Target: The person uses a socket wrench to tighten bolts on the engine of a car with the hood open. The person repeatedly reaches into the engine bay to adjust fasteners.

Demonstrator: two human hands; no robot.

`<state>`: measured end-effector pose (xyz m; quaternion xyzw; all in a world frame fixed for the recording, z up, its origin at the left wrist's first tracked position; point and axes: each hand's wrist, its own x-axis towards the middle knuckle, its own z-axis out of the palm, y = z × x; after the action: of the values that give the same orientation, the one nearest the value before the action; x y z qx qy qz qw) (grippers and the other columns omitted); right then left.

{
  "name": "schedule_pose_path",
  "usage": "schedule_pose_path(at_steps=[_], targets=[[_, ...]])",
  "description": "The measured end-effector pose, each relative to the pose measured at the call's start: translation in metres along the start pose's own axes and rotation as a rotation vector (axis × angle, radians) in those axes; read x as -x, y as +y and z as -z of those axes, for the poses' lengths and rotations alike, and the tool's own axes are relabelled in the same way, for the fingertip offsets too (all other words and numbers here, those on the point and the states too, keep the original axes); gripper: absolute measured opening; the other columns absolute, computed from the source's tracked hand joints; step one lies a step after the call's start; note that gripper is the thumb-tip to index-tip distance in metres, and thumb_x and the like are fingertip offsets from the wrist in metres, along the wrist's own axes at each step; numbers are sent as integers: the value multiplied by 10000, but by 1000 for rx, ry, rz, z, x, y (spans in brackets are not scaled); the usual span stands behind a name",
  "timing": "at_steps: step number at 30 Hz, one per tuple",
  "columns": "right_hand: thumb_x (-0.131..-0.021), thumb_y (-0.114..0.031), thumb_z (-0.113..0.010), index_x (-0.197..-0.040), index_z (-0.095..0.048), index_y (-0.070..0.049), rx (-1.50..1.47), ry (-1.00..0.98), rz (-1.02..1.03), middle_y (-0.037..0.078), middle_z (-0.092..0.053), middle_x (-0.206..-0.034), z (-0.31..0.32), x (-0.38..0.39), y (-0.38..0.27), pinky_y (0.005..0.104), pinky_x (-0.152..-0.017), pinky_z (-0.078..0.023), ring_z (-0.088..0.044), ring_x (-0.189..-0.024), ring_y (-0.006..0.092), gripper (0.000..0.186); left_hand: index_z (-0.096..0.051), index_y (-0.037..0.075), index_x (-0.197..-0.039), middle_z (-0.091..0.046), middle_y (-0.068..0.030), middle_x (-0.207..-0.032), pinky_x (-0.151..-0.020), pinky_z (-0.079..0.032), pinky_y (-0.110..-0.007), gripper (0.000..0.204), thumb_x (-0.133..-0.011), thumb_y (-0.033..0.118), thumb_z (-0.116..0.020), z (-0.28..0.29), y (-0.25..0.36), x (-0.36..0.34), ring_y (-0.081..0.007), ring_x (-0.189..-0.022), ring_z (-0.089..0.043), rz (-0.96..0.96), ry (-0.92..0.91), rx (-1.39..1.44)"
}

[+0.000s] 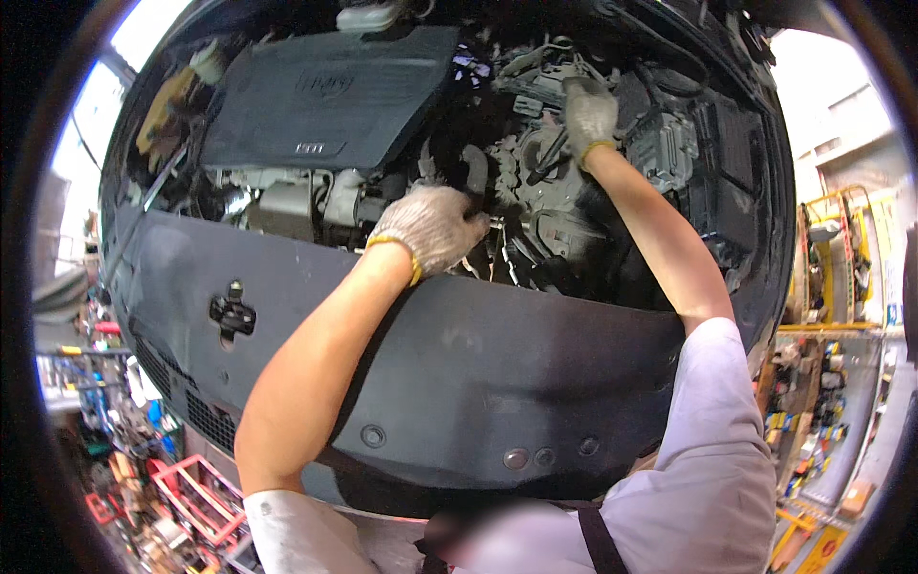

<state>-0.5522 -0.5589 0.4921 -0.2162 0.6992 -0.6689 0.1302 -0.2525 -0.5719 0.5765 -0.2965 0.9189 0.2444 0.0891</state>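
Observation:
Both my hands wear pale knit work gloves with yellow cuffs and reach into a car's engine bay. My left hand (435, 228) is at the bay's front edge, close to a bent dark hose (475, 170). Its fingers are curled inward; whatever they hold, if anything, is hidden. Farther in and to the right, my right hand (591, 113) reaches down among grey metal parts beside the dusty gearbox housing (555, 177). The fingertips of that hand are out of sight against the parts. A black bar-like piece (548, 158) lies just left of its wrist.
A black engine cover (330, 96) fills the left of the bay. The dark front panel (497, 373) lies between my body and the engine. At the right stand a finned metal unit (666, 153) and a black box (727, 177). Shelves with tools (822, 383) stand beyond.

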Motion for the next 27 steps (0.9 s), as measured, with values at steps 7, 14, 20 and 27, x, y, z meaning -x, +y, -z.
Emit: schedule_pose_path(at_steps=[7, 14, 20, 27], targets=[[-948, -192, -597, -1239, -633, -29, 495, -672, 616, 114, -685, -1013, 36, -14, -24, 310, -775, -536, -614, -815, 210, 335, -713, -10, -1034, -693, -263, -997, -907, -512, -469, 469, -897, 411, -558, -11, 5, -11, -410, -1001, -659, -123, -58, -10], [-932, -274, -603, -1106, -664, 7, 486, -289, 366, 132, -681, -845, 26, -5, -8, 341, -726, -521, -599, -717, 250, 336, -685, 23, -1127, -680, -261, -1046, -872, -514, -469, 507, -919, 470, -566, -4, 16, -10, -416, -994, -652, -152, -140, -73], [-869, -340, -577, -986, -685, 21, 605, 76, 151, 244, -698, -888, 15, -2, -8, 444, -766, -500, -648, -833, 405, 395, -695, 20, -1083, -677, -273, -1002, -851, -519, -478, 518, -911, 490, -561, -2, 14, -9, -427, -972, -650, -162, -135, -62], [-904, -134, -605, -1105, -667, 8, 583, -226, 445, 153, -669, -771, 52, -63, 47, 322, -665, -519, -631, -673, 240, 253, -698, 10, -1039, -685, -261, -984, -848, -519, -485, 516, -913, 490, -557, 4, 33, -11, -431, -963, -652, -185, -170, -80]])
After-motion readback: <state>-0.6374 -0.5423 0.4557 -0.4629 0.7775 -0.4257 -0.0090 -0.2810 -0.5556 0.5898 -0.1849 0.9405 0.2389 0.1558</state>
